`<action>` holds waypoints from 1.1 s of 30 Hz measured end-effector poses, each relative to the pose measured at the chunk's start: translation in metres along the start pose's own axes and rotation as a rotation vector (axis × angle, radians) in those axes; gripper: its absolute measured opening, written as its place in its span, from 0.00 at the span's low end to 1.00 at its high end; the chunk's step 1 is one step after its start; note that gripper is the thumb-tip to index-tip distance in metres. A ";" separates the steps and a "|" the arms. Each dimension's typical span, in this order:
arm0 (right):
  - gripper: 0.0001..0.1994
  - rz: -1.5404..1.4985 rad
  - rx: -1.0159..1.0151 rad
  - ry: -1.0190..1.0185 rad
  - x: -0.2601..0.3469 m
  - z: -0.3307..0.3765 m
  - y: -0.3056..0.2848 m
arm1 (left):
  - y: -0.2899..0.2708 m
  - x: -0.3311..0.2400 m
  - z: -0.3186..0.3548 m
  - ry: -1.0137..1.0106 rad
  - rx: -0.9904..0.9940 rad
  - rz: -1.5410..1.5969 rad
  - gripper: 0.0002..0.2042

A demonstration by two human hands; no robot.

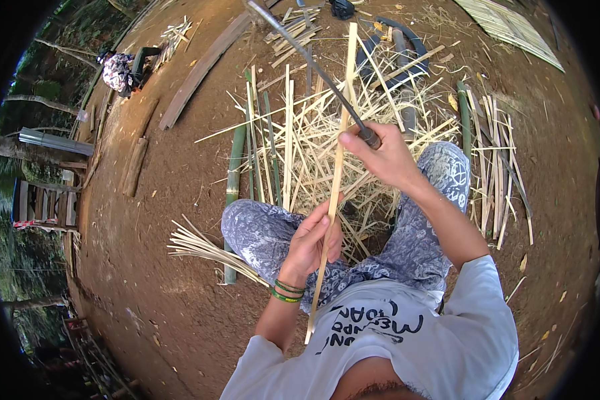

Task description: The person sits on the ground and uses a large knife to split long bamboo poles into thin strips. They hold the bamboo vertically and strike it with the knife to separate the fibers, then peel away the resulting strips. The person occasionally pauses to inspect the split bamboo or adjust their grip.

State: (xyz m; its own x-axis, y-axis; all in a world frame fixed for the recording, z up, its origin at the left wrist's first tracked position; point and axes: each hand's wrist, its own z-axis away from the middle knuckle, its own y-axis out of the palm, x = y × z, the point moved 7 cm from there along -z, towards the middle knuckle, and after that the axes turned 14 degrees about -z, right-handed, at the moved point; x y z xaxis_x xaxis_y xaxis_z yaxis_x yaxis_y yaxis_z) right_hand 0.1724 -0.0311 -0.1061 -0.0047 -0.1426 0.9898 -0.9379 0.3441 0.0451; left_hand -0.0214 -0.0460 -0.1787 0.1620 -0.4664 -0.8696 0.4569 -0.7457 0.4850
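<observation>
My left hand (317, 237) is closed round the lower part of a long pale bamboo strip (337, 170), in front of my lap. The strip stands lengthwise before me, its near end by my shirt and its far end over the shavings. In my right hand (387, 157) is the dark handle of a long-bladed knife (313, 72). Its blade points up and to the left, crossing the strip just beyond my right thumb. That thumb lies beside the strip; whether it touches cannot be told. A pile of bamboo shavings and slivers (313, 150) lies beyond my crossed legs.
A green bamboo pole (234, 167) and a fan of thin strips (210, 248) lie to my left. Cut strips (497, 167) lie on the right. Farther off are a black rubber ring (417, 50), a plank (207, 70), a log (135, 167) and another person (119, 72).
</observation>
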 end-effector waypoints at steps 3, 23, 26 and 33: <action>0.30 0.333 -0.024 -0.166 0.000 0.002 -0.016 | -0.010 -0.005 0.000 -0.041 -0.128 0.006 0.24; 0.33 0.686 -0.252 -0.061 -0.004 -0.042 -0.102 | 0.006 0.009 0.032 -0.241 -0.215 -0.135 0.23; 0.32 0.697 0.008 -0.032 -0.009 -0.012 -0.048 | -0.014 -0.002 0.010 -0.186 -0.352 -0.114 0.22; 0.35 0.847 0.191 -0.360 -0.006 0.008 0.007 | -0.001 -0.025 -0.002 -0.121 -0.329 -0.153 0.14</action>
State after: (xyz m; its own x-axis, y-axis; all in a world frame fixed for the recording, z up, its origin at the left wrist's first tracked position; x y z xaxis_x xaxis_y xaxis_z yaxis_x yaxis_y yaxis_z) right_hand 0.1627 -0.0354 -0.1125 -0.7887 -0.2042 0.5799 -0.6139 0.3111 -0.7255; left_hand -0.0240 -0.0327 -0.1570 -0.0256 -0.4287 -0.9031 0.7273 -0.6277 0.2773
